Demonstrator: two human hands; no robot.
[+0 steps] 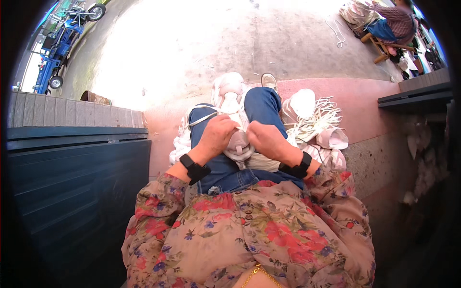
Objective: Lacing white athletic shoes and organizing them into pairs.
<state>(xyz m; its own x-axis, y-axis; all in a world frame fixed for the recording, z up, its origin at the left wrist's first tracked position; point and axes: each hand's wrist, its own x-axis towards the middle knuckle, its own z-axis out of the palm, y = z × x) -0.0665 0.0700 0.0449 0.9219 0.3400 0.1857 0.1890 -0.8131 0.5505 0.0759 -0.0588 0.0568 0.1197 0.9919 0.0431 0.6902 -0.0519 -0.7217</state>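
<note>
Between my denim-covered knees rests a pale pink and white sneaker [238, 149], its heel end toward me. My left hand [218, 136] is closed over its lacing area, fingertips pinching a white shoelace [205, 106]; part of the lace loops out across my left thigh. Right beside it, my right hand [268, 139] is closed at the sneaker's other side, fingers curled in. What the right fingertips hold is hidden. By my right knee lie a bundle of loose white laces [322, 117] and another white shoe [302, 103].
More pale shoes [332, 139] are heaped at my right hip, and others [178, 146] beside my left leg. Dark blue door panels [81, 187] stand at left. Further off are a bucket [96, 98], a blue cart [55, 53] and a seated person [396, 24].
</note>
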